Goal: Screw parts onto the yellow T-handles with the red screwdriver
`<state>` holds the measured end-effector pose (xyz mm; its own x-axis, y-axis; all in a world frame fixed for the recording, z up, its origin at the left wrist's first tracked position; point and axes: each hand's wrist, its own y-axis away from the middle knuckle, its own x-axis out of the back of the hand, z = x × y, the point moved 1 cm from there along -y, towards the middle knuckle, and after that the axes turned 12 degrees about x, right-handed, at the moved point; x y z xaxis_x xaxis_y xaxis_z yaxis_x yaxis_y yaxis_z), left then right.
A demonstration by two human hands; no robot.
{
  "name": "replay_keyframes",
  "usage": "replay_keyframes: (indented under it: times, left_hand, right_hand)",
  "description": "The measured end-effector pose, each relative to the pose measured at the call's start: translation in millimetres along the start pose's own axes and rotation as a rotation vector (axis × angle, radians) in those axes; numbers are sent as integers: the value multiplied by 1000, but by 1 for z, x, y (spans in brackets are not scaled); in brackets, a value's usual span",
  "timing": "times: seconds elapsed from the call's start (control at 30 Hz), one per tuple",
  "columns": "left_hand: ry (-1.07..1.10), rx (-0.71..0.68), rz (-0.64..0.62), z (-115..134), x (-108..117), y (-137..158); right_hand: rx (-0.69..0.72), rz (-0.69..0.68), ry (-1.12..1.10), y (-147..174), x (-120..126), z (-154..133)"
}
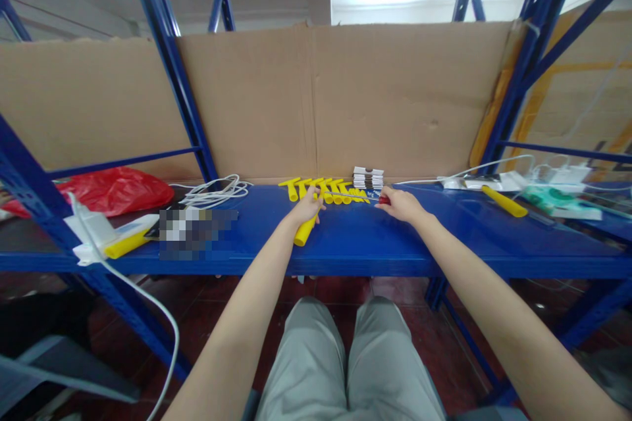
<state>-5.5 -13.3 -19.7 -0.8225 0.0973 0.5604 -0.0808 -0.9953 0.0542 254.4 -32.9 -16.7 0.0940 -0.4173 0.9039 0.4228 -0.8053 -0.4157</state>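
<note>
My left hand (308, 206) is closed around a yellow T-shaped plastic piece (305, 232), whose round tube points down toward me. My right hand (401, 204) grips the red handle of a screwdriver (349, 195). Its thin metal shaft runs level to the left, and the tip is at the yellow piece by my left fingers; whether it touches a screw is too small to tell. Just behind my hands lies a row of several similar yellow T-shaped pieces (337, 198). Small yellow and pale parts (359, 195) sit at the right end of that row.
A stack of white strips (368, 177) stands against the cardboard wall (247, 105). Left on the blue shelf (365, 237) are coiled white cable (222, 191), a red bag (118, 191) and a yellow tube (127, 244). Another yellow tube (504, 202) and a green-white packet (557, 202) lie right.
</note>
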Motion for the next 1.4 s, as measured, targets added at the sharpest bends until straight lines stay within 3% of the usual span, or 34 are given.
replay_keyframes:
  times: [0.2, 0.47, 0.77, 0.93, 1.13, 1.4]
  left_hand:
    - [3, 10, 2, 1, 0, 2]
    - [7, 4, -4, 0, 0, 1]
    - [1, -6, -3, -1, 0, 0]
    - [7, -1, -10, -2, 0, -1]
    - [4, 0, -10, -1, 0, 0]
    - [16, 9, -6, 2, 0, 4]
  right_hand:
    - [-40, -6, -35, 1, 1, -3]
    - [18, 40, 1, -1, 0, 0]
    - [-72, -59, 34, 1, 4, -7]
    - [-28, -74, -36, 0, 2, -4]
    - [42, 15, 24, -1, 1, 1]
    - [-47, -16, 41, 2, 4, -3]
